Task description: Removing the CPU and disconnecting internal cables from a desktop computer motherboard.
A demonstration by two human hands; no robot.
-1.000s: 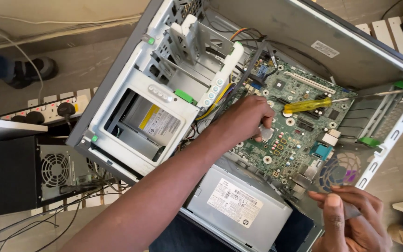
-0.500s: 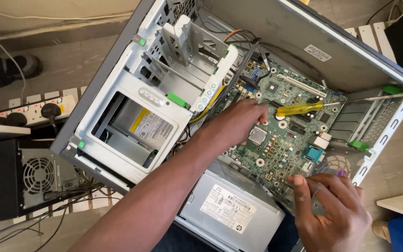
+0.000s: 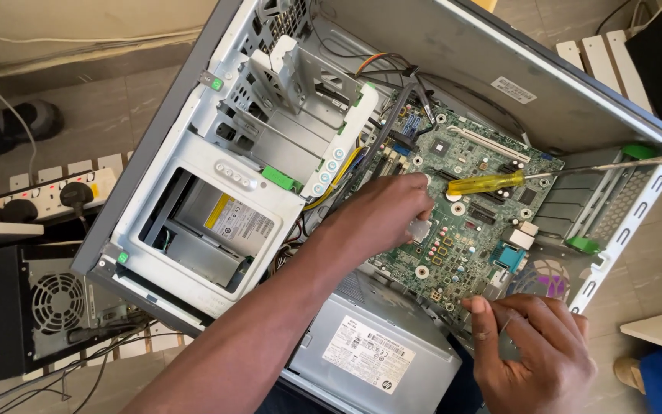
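Head view, case: an open desktop tower case [image 3: 499, 57] lies on its side, its side panel off, so the green motherboard [image 3: 469, 222] faces up.
Head view, left hand: the left hand [image 3: 381, 215] reaches in from the lower left and rests on the middle of the motherboard, fingers curled down around a small silvery part at the fingertips; whether it truly grips that part or only presses on it I cannot tell.
Head view, right hand: the right hand [image 3: 534, 349] sits at the board's lower edge, just beside the power supply [image 3: 377, 353], thumb and forefinger pinched together on something thin, too small to identify.
Head view, screwdriver: a yellow-handled screwdriver [image 3: 488, 182] lies loose across the board, its shaft running out over the case's rear edge; neither hand touches it.
Head view, drive cage: the white drive cage [image 3: 216, 222] with green clips fills the left half of the case.
Head view, surroundings: a power strip [image 3: 47, 195] lies on the floor to the left, and a second black computer unit [image 3: 17, 322] stands near it.
Change: over the last second the right hand has come up from the lower corner of the picture to the board's edge, while the left hand has stayed on the same spot; both hands now work on the board at once.
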